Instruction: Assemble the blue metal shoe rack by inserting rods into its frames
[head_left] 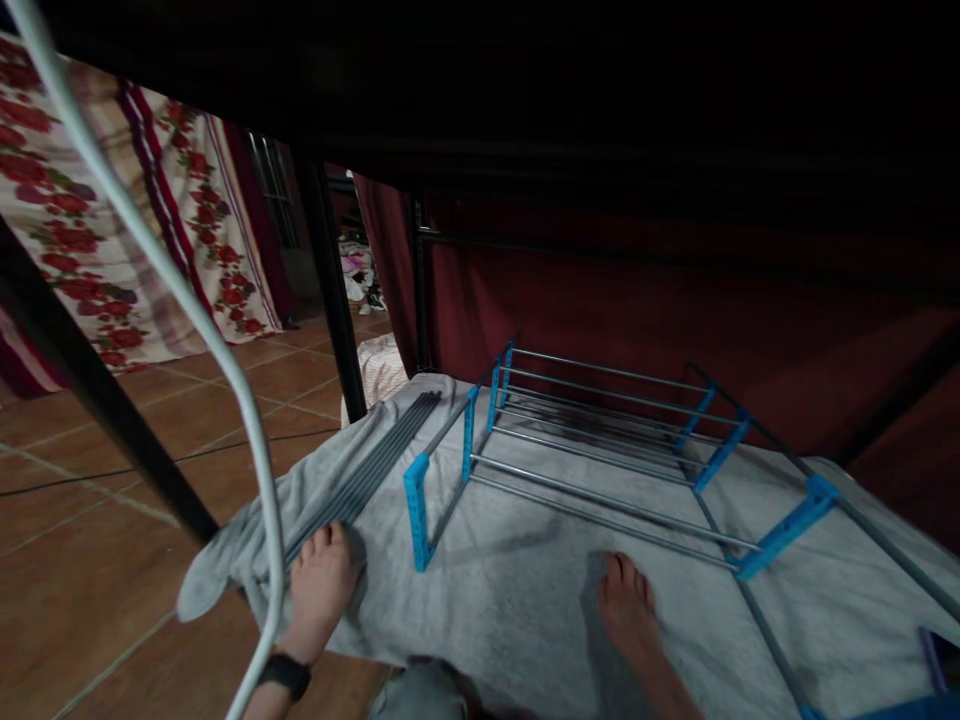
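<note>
My left hand (pixel 322 575) rests on the bed at the near end of a bundle of thin grey metal rods (pixel 382 460). Its fingers are curled and their undersides hidden, so whether a rod is in them I cannot tell. My right hand (pixel 628 605) leans on the grey sheet (pixel 510 590), fingers bent together with nothing visible in them. Ahead of both hands lies a partly assembled rack (pixel 600 500) of grey tubes and blue plastic connectors. One blue connector (pixel 417 515) stands between my hands; another blue connector (pixel 787 525) is to the right.
A white cable (pixel 217 345) hangs across the left side, passing close to my left wrist. Black bed-frame posts (pixel 330 290) and a dark upper bunk (pixel 525 90) enclose the space. A maroon curtain (pixel 600 300) hangs behind. A blue item (pixel 900 708) lies at bottom right.
</note>
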